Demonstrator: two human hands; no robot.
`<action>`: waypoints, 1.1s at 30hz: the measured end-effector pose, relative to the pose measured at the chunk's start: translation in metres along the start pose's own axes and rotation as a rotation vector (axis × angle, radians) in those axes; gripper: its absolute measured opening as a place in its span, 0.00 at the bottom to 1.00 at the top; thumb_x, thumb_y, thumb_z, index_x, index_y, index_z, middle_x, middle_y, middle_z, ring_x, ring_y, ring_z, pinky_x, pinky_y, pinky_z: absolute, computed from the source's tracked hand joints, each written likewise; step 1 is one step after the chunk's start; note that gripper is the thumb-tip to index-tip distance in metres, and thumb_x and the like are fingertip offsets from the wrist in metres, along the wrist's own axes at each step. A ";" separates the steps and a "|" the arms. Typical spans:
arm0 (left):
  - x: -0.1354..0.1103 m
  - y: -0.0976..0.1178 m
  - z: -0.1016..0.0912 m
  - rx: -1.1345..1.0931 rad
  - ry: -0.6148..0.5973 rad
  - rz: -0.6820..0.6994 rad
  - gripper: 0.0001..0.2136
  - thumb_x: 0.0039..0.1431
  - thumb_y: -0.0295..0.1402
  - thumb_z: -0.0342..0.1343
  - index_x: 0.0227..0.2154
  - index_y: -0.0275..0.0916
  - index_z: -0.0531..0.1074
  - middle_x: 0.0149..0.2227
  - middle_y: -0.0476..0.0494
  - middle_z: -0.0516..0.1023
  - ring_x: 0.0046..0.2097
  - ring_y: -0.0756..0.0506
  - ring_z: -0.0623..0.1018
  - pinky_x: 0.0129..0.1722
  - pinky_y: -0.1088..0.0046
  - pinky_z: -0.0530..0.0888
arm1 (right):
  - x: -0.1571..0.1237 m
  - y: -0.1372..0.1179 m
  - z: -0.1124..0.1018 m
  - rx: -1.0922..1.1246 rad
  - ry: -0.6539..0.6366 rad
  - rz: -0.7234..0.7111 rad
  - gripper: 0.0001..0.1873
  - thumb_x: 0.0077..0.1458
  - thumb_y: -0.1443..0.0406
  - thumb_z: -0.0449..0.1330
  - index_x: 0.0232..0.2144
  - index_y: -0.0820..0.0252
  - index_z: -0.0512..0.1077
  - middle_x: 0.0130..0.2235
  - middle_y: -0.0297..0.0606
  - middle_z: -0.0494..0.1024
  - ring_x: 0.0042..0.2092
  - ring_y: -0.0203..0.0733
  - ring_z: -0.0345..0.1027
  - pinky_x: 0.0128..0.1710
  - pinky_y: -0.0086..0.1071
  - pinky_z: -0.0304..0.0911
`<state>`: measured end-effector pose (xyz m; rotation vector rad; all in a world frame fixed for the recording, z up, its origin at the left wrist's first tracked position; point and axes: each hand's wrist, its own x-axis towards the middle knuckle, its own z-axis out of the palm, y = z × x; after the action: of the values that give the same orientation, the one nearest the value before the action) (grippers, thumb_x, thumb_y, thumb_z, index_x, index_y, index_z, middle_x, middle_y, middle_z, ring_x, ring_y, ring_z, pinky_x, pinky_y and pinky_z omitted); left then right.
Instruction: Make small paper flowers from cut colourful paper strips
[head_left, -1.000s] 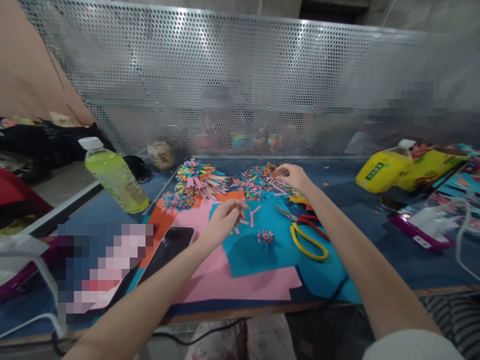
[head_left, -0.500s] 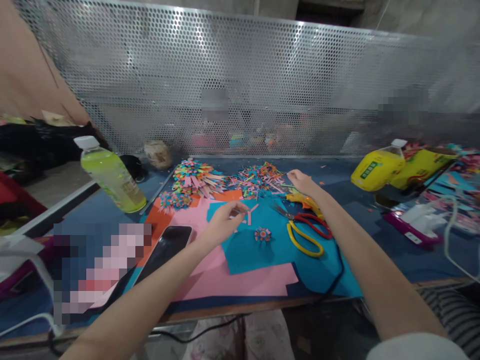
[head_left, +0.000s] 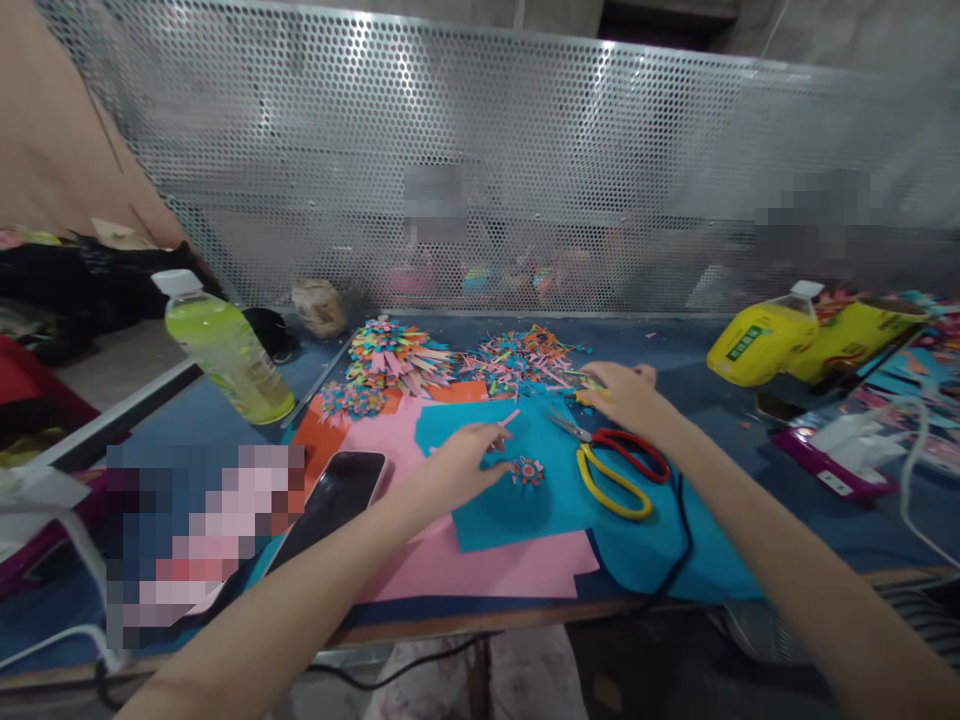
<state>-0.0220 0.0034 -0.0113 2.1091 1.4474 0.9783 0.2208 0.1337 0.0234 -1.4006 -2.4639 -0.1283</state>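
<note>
My left hand (head_left: 474, 460) is over the blue paper sheet (head_left: 480, 530), thumb and fingers apart. Its fingertips are right beside a small round flower of curled paper strips (head_left: 529, 473); I cannot tell if they touch it. A thin pink paper strip (head_left: 511, 415) lies just beyond that hand. My right hand (head_left: 630, 400) is closed over a yellow glue gun (head_left: 586, 398), which it mostly hides. Nearer to me lie scissors (head_left: 589, 440) with one red and one yellow handle loop, blades pointing away to the left.
Behind are a heap of cut paper strips (head_left: 525, 355) and a fringed paper pile (head_left: 394, 355). A phone (head_left: 337, 500) lies left on pink paper (head_left: 495, 575). A drink bottle (head_left: 225, 350) stands far left; a yellow packet (head_left: 761, 340) is at right. A black cord (head_left: 681, 530) crosses the blue paper.
My left hand has moved right and nearer to me, from the loose pink strips to the paper flower. My right hand has come back from the strip heap onto the glue gun and closed over it.
</note>
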 end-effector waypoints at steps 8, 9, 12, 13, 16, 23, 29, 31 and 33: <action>0.001 -0.003 0.003 -0.019 -0.083 -0.034 0.19 0.41 0.28 0.59 0.41 0.44 0.71 0.33 0.45 0.77 0.38 0.42 0.74 0.36 0.70 0.68 | -0.046 -0.077 0.012 0.287 -0.335 -0.240 0.14 0.45 0.57 0.60 0.32 0.58 0.68 0.37 0.38 0.72 0.41 0.45 0.64 0.40 0.37 0.49; 0.000 -0.002 0.003 -0.015 -0.102 -0.039 0.19 0.41 0.27 0.59 0.41 0.43 0.71 0.33 0.45 0.77 0.37 0.42 0.74 0.36 0.70 0.67 | -0.046 -0.079 0.013 0.310 -0.346 -0.229 0.13 0.44 0.58 0.60 0.32 0.58 0.68 0.37 0.38 0.72 0.41 0.44 0.64 0.40 0.37 0.49; 0.001 0.000 0.002 -0.021 -0.134 -0.061 0.19 0.40 0.25 0.59 0.39 0.42 0.72 0.32 0.45 0.77 0.36 0.43 0.74 0.35 0.70 0.67 | -0.042 -0.080 0.012 0.445 -0.370 -0.206 0.12 0.43 0.61 0.61 0.31 0.59 0.65 0.33 0.35 0.71 0.36 0.40 0.63 0.38 0.35 0.52; 0.001 0.000 0.002 -0.042 -0.137 -0.071 0.19 0.40 0.25 0.58 0.40 0.42 0.71 0.32 0.45 0.77 0.35 0.43 0.74 0.34 0.71 0.67 | -0.041 -0.079 0.012 0.524 -0.376 -0.203 0.12 0.43 0.61 0.61 0.30 0.59 0.65 0.31 0.34 0.71 0.34 0.39 0.63 0.36 0.34 0.54; 0.002 0.001 -0.001 -0.174 -0.158 -0.100 0.22 0.40 0.22 0.55 0.42 0.41 0.69 0.32 0.47 0.76 0.34 0.46 0.74 0.32 0.74 0.67 | -0.038 -0.077 0.015 0.812 -0.372 -0.167 0.12 0.42 0.61 0.61 0.28 0.59 0.63 0.28 0.32 0.68 0.31 0.36 0.62 0.31 0.30 0.57; 0.003 0.003 -0.007 -0.477 -0.174 -0.215 0.27 0.39 0.20 0.49 0.48 0.36 0.64 0.34 0.44 0.75 0.34 0.48 0.74 0.31 0.74 0.68 | -0.038 -0.074 0.023 1.300 -0.452 -0.015 0.19 0.36 0.61 0.66 0.28 0.60 0.61 0.27 0.30 0.67 0.32 0.37 0.68 0.34 0.33 0.64; 0.006 0.012 -0.009 -0.627 -0.127 -0.288 0.23 0.42 0.21 0.49 0.46 0.37 0.65 0.31 0.45 0.77 0.33 0.49 0.75 0.33 0.73 0.69 | -0.041 -0.073 0.027 1.363 -0.456 0.018 0.20 0.36 0.61 0.66 0.29 0.60 0.61 0.27 0.30 0.69 0.32 0.38 0.70 0.35 0.35 0.65; 0.006 0.015 -0.008 -0.662 -0.117 -0.311 0.21 0.43 0.23 0.53 0.45 0.35 0.66 0.30 0.44 0.77 0.32 0.49 0.75 0.31 0.74 0.69 | -0.042 -0.074 0.027 1.364 -0.446 0.014 0.20 0.36 0.61 0.66 0.29 0.60 0.61 0.26 0.30 0.70 0.31 0.37 0.69 0.34 0.35 0.65; 0.006 0.017 -0.007 -0.678 -0.103 -0.332 0.21 0.43 0.25 0.56 0.44 0.35 0.66 0.29 0.44 0.77 0.32 0.48 0.76 0.30 0.74 0.69 | -0.042 -0.075 0.026 1.380 -0.443 0.024 0.20 0.36 0.61 0.66 0.29 0.60 0.61 0.26 0.30 0.70 0.31 0.36 0.69 0.34 0.34 0.65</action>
<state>-0.0146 0.0016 0.0062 1.3627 1.1446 1.0222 0.1711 0.0656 -0.0090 -0.7849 -1.8981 1.6589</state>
